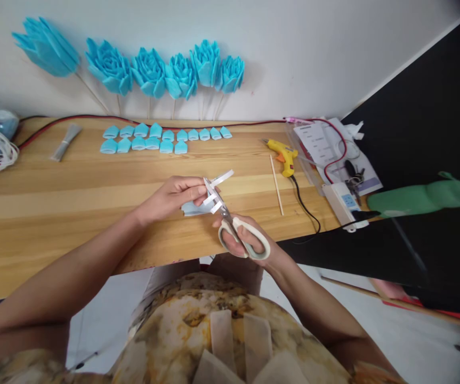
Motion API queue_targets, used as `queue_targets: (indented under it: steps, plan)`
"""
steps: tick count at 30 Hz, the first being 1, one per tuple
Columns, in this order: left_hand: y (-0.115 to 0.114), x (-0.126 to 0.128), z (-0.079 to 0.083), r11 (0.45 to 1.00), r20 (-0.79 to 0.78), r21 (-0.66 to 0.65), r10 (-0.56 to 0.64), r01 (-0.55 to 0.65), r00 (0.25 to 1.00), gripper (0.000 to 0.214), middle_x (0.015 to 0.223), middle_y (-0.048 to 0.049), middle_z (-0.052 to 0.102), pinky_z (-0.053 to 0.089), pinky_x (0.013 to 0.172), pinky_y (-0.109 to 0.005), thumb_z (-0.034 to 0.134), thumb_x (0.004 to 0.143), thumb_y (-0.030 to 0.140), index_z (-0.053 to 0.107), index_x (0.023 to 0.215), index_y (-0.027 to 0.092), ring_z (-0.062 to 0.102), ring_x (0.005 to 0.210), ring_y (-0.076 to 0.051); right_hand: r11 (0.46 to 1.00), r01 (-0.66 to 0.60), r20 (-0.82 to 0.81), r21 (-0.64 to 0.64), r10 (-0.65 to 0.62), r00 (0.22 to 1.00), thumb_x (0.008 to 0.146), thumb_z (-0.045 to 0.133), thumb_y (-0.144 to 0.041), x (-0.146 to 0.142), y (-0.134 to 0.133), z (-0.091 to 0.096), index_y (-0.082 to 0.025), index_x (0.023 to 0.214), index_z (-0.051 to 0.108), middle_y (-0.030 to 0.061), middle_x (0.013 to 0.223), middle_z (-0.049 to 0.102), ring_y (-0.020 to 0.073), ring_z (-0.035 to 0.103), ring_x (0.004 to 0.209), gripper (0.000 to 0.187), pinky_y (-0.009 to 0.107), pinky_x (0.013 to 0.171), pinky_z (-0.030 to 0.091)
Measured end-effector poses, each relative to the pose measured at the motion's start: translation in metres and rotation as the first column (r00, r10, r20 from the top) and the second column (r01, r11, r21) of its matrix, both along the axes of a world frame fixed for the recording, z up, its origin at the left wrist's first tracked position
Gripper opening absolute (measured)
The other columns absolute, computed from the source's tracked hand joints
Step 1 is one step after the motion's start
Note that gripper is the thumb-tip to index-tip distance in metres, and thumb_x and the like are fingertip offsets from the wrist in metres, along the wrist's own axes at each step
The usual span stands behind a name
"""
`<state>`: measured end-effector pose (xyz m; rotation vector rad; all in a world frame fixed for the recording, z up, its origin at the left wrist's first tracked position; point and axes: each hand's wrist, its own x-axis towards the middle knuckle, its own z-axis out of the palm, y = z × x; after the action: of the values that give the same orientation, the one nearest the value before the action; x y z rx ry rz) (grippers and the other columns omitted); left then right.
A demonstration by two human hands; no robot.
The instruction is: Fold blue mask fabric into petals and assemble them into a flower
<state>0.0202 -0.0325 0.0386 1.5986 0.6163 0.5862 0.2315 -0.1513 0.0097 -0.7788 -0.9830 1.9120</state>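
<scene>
My left hand (179, 194) is closed, pinching thin white strips (222, 177) between thumb and fingers. Their material is hard to make out. In my right hand (256, 234) is a pair of scissors (259, 242) with off-white handles, my fingers through the loops. The scissor blades point up and left, reaching my left fingertips and crossing the strips. Short white strip ends stick out beside the blades. On the wooden table beneath my left hand lies a light blue piece (195, 209), partly covered by my fingers.
Folded blue petals (138, 143) lie in two rows behind my hands. Blue flowers (148, 72) on sticks lean against the wall. To the right are a wooden stick (276, 185), a yellow glue gun (283, 156), a power strip (342, 205) and a green bottle (413, 198). Clear sticks (65, 143) lie left.
</scene>
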Motion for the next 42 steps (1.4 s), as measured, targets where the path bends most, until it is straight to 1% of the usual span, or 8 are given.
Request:
queue_targets:
  steps: [7,14,19,23,26,29,32,42]
  plan:
    - [0.001,0.001,0.000,0.999,0.018,0.034,-0.016,0.015,1.000,0.040,0.068,0.0013,0.046,0.031,0.060,-0.025,0.052,0.099,0.044,0.053,0.070,0.016,0.041,0.063,-0.011,0.989,-0.082,0.108,0.125,0.069,0.992,0.085,0.060,-0.069,0.003,0.004,-0.002,-0.020,0.125,0.055,0.0017,0.088,0.055,0.0092,0.046,0.066,0.064,0.024,0.059,0.037]
    - [-0.001,0.003,0.001,0.997,0.006,0.078,0.022,-0.022,1.000,0.044,0.063,0.0021,0.044,0.031,0.056,-0.024,0.053,0.097,0.047,0.051,0.066,0.016,0.040,0.059,-0.010,0.979,-0.097,0.439,0.177,0.009,0.898,0.085,0.063,-0.064,0.007,0.008,0.023,-0.018,0.125,0.055,0.0011,0.088,0.056,0.0109,0.047,0.069,0.061,0.025,0.063,0.037]
    - [0.000,0.003,-0.005,0.998,0.016,0.056,0.033,-0.034,0.999,0.039,0.062,0.0029,0.045,0.030,0.054,-0.023,0.056,0.094,0.050,0.067,0.084,0.014,0.041,0.057,-0.010,0.950,-0.080,0.749,0.300,-0.183,0.637,0.084,0.071,-0.047,0.000,0.001,0.036,-0.020,0.123,0.059,-0.0011,0.080,0.059,0.0117,0.048,0.066,0.049,0.027,0.066,0.040]
    - [0.002,0.003,-0.010,0.997,0.031,0.000,0.075,-0.075,0.997,0.041,0.058,0.0038,0.043,0.029,0.052,-0.023,0.057,0.093,0.052,0.070,0.093,0.014,0.037,0.053,-0.010,0.863,-0.293,0.845,0.412,-0.242,0.477,0.076,0.078,-0.046,-0.014,-0.007,0.035,-0.020,0.120,0.065,0.0068,0.093,0.070,0.0192,0.059,0.079,0.052,0.032,0.074,0.043]
    - [0.003,0.002,-0.008,0.996,0.052,-0.021,0.086,-0.085,0.995,0.040,0.059,0.0027,0.046,0.033,0.054,-0.024,0.059,0.092,0.052,0.071,0.094,0.013,0.040,0.055,-0.010,0.881,-0.291,0.814,0.374,-0.161,0.558,0.074,0.079,-0.047,-0.015,-0.009,0.036,-0.021,0.119,0.067,0.0070,0.095,0.071,0.0186,0.059,0.078,0.054,0.031,0.073,0.044]
    - [0.003,0.002,-0.004,0.995,0.065,-0.041,0.095,-0.092,0.993,0.041,0.061,0.0017,0.051,0.036,0.055,-0.024,0.062,0.090,0.053,0.072,0.094,0.013,0.043,0.056,-0.010,0.960,-0.151,0.654,0.236,-0.042,0.756,0.076,0.078,-0.049,-0.002,-0.006,0.040,-0.022,0.121,0.065,0.0029,0.090,0.065,0.0130,0.054,0.070,0.055,0.027,0.067,0.043]
    - [0.002,0.002,-0.002,0.994,0.080,-0.053,0.095,-0.091,0.992,0.043,0.062,0.0016,0.052,0.037,0.055,-0.024,0.062,0.090,0.054,0.073,0.094,0.013,0.044,0.057,-0.011,0.986,-0.091,0.414,0.140,0.025,0.910,0.080,0.073,-0.058,0.015,-0.003,0.036,-0.019,0.121,0.064,0.0012,0.084,0.058,0.0105,0.050,0.067,0.057,0.025,0.063,0.040]
    - [0.000,0.002,-0.006,0.998,0.060,-0.030,0.053,-0.051,0.997,0.040,0.068,-0.0006,0.054,0.042,0.065,-0.026,0.054,0.095,0.051,0.073,0.101,0.016,0.052,0.068,-0.014,0.990,-0.096,0.237,0.099,0.070,0.969,0.089,0.063,-0.055,0.021,0.001,0.010,-0.016,0.126,0.062,0.0032,0.087,0.059,0.0090,0.051,0.063,0.053,0.024,0.058,0.040]
